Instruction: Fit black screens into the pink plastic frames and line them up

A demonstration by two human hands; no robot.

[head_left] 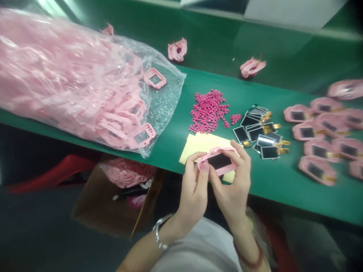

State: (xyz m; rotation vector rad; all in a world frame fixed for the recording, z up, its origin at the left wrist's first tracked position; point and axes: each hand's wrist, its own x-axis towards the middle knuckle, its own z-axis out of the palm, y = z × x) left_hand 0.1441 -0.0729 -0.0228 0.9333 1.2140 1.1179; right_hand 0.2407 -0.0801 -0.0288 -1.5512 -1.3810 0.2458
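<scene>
Between both hands I hold a pink plastic casing (219, 170) with a dark screen (219, 161) set in its opening. My left hand (195, 185) grips its left end, thumb pressed on the front. My right hand (234, 181) grips the right end, fingers along the top edge and thumb at the lower edge. Beneath the casing lie yellow paper sheets (195, 145). Past them is a heap of small magenta buttons (208, 109). Right of the heap lie several loose display screens (259, 132) with gold ribbon connectors.
A clear plastic bag (70, 83) full of pink casings covers the left of the green table (272, 181). Several casings with screens (319, 151) lie at the right. More pink parts (177, 50) rest along the back. A cardboard box (96, 204) stands below the table edge.
</scene>
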